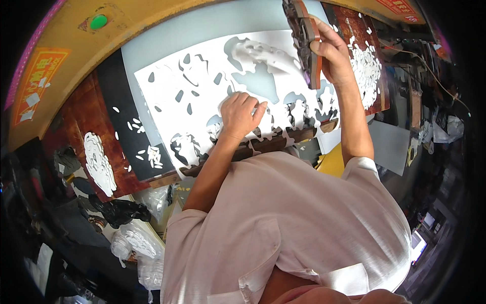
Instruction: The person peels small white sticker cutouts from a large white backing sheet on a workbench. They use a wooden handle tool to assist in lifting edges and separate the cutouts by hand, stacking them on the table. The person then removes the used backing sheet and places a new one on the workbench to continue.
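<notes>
A large white sheet (202, 76) with many shapes cut out of it lies on a pale blue-grey surface (152, 43). My left hand (240, 114) rests on the sheet's near part, fingers curled and pinching at the sheet beside a cut-out. My right hand (331, 50) is raised over the sheet's far right corner. It grips a dark carved wooden block (302, 35) with a reddish edge, held upright. A dark carved board (263, 146) shows under the sheet's near edge.
A red-brown board (76, 131) at the left carries a white cut-out figure (98, 162). A black sheet (124, 111) holds white scraps. Another board with a heap of white pieces (365, 66) lies at the right. A yellow frame with a green button (98, 21) curves behind. Plastic bags (134, 243) sit lower left.
</notes>
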Action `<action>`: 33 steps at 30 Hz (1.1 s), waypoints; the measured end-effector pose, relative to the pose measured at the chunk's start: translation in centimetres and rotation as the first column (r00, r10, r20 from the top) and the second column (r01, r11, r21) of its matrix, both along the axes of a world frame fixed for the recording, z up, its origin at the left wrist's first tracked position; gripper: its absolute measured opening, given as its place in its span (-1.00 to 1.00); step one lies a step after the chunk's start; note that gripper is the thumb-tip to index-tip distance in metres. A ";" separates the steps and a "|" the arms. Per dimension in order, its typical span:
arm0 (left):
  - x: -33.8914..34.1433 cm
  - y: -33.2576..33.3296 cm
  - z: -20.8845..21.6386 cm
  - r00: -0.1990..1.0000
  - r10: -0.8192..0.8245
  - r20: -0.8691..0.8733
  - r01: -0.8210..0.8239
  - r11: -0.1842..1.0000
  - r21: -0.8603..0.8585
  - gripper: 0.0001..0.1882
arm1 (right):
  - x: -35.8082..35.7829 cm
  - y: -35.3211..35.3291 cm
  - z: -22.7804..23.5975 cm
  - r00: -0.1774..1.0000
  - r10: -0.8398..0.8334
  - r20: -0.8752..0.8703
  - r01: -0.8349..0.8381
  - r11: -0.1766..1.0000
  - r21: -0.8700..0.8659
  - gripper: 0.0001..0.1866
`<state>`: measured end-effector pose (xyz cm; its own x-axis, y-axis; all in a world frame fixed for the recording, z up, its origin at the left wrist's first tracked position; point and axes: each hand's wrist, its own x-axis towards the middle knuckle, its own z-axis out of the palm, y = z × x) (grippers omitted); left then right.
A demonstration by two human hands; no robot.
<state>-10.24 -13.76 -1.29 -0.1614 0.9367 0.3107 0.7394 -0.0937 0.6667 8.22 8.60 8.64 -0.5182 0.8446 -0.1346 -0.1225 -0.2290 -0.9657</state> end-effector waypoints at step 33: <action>-2.3 3.5 -0.1 0.995 0.073 -0.065 -0.072 0.997 0.019 -0.93 | 1.4 -3.7 -5.8 0.652 -0.131 0.747 -0.459 0.716 0.526 -0.27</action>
<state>-12.53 -10.23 -1.35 -0.2076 0.9179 0.3381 0.7869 -0.0486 0.6151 9.65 4.94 2.87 -0.6444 0.7647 0.0028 0.6083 0.5148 -0.6041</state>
